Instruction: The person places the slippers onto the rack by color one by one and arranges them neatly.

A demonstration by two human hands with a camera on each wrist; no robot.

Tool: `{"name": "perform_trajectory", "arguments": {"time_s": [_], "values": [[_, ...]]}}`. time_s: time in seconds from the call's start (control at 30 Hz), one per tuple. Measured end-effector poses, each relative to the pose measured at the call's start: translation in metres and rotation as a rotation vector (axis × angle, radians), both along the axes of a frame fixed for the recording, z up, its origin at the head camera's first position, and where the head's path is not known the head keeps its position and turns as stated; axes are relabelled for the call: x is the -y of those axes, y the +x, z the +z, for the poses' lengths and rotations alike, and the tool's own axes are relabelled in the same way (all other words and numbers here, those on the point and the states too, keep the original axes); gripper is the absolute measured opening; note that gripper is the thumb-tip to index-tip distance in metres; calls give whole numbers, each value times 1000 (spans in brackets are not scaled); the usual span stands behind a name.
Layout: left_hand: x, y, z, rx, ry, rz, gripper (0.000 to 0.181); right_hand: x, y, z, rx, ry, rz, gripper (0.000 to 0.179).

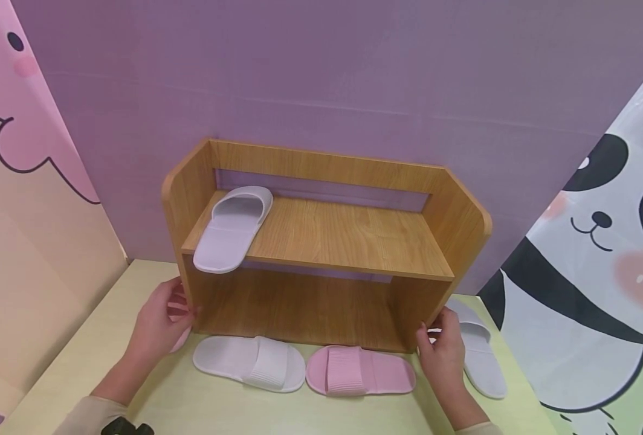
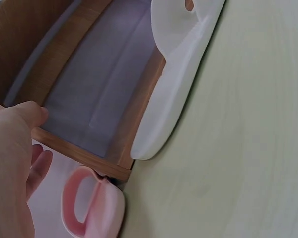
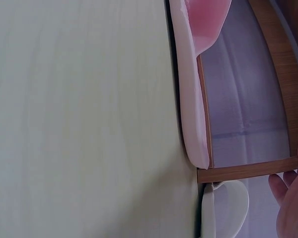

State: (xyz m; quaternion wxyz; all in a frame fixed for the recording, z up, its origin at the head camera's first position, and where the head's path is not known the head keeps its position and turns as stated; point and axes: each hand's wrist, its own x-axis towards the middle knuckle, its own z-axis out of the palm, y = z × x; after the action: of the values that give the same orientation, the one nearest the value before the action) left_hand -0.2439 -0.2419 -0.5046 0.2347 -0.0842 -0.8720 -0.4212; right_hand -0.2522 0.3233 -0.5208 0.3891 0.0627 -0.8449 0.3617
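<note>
A two-tier wooden shoe rack (image 1: 348, 235) stands on the table, held at both sides. My left hand (image 1: 161, 317) grips the lower front of its left side panel, thumb at the front edge and fingers outside, as the left wrist view shows. My right hand (image 1: 445, 347) holds the right side panel (image 3: 248, 170) at a similar height; its fingers are partly cut off in the right wrist view. One white slipper (image 1: 226, 244) lies on the upper tier at the left, its toe end overhanging the front edge.
Before the rack lie a white slipper (image 1: 223, 355) and a pink slipper (image 1: 389, 373), end to end. Outside the left panel is another pink slipper (image 2: 111, 208), partly hidden by the left hand. Another white slipper (image 1: 481, 356) lies beyond the right hand. Behind rises a purple backdrop (image 1: 327, 72).
</note>
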Motion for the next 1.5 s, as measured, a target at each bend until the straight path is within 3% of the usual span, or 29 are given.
{"name": "perform_trajectory", "arguments": {"time_s": [0.43, 0.67, 0.83, 1.0, 1.3, 1.5], "values": [[-1, -3, -9, -51, 29, 20, 57, 0, 1, 0, 17, -3, -11, 43], [-2, -3, -12, -85, 47, 29, 48, -4, 9, 9, 44, 26, 19, 42], [-3, -2, -13, -127, 41, 36, 50, -11, 16, 12, 109, 76, 68, 56], [-3, -1, -14, -115, 30, 45, 50, -26, 21, 9, 142, 143, 109, 68], [-3, -1, -11, -127, 16, 38, 43, -69, 23, 1, 163, 268, -34, 66], [-3, -2, -13, -116, 5, 36, 43, -99, 28, -7, 334, 245, -163, 65]]}}
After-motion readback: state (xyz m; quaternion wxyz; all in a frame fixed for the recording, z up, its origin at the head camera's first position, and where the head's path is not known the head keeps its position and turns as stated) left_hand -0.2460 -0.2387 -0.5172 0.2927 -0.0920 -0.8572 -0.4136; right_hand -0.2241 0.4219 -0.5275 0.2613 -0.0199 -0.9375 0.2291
